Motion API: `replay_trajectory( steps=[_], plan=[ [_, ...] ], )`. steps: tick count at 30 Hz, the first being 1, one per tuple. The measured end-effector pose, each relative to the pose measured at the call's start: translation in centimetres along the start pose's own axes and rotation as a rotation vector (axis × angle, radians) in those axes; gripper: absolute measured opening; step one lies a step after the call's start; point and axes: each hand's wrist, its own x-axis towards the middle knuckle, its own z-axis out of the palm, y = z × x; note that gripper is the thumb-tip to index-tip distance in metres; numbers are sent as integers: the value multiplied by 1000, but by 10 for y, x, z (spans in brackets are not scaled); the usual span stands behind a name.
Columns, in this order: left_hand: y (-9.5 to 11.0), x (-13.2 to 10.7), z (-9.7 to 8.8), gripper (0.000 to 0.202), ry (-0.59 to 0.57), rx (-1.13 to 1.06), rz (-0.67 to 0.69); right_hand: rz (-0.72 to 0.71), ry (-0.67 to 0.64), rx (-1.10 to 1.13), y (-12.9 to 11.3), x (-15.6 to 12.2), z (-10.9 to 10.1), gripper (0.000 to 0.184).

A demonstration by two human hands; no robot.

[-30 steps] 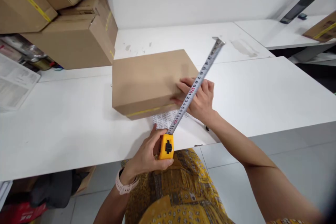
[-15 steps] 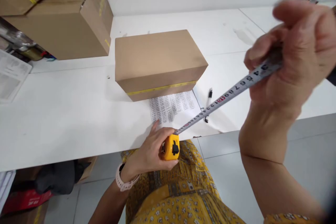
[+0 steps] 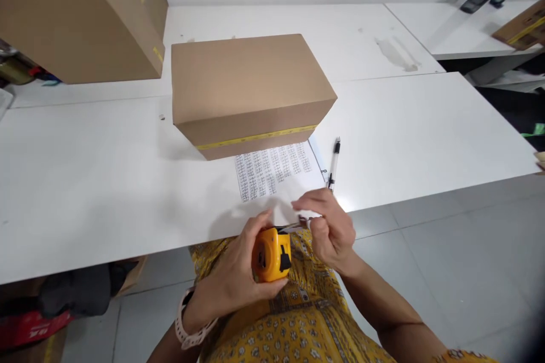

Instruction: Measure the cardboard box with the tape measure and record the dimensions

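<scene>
My left hand (image 3: pixel 238 266) is wrapped round the yellow case of a tape measure (image 3: pixel 266 255), held just off the table's front edge. Close beside it, my right hand (image 3: pixel 330 227) pinches the end of the short length of blade that sticks out of the case. Behind both hands a closed cardboard box (image 3: pixel 251 82) with yellow tape along its lower side rests on the table. A printed sheet (image 3: pixel 272 173) lies partly under the box. To its right is a clear pen (image 3: pixel 335 161) with a black grip.
The white table (image 3: pixel 85 181) runs across the view. Larger cartons (image 3: pixel 106 34) stand at the back left, and another box (image 3: pixel 522 28) is at the far right. Below the table, at lower left, are a dark bag (image 3: pixel 79 289) and a red package (image 3: pixel 34 332).
My right hand has come down and left from the upper right to near the case. The long stretch of blade has run back in, leaving a short piece out. The view has shifted slightly.
</scene>
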Motion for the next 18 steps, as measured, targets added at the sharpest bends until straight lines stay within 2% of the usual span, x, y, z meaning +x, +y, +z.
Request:
replay_trajectory(
  steps=[2,4,5,8,10,12,14,16,18],
  plan=[
    [-1,-4,-11,98,86,61,5,122,103,-207,16,8,-10,24],
    [-2,-6,-28,91,216,174,24,324,201,-437,41,23,-26,26],
    [-3,-7,-38,87,293,251,41,404,191,-534,54,30,-34,29],
    [-8,-4,-70,81,502,539,33,575,-30,-766,90,48,-51,45],
    [-12,-1,-89,83,576,713,-81,611,-178,-849,104,55,-54,52],
    [-15,2,-104,82,593,838,-221,590,-267,-873,112,58,-56,47],
    [-17,3,-115,77,581,913,-315,563,-293,-837,115,58,-58,42],
    [-19,5,-123,70,574,961,-329,590,-224,-692,113,56,-64,40],
    [-21,7,-123,64,594,1006,-238,646,-86,-400,105,51,-74,36]
  ],
)
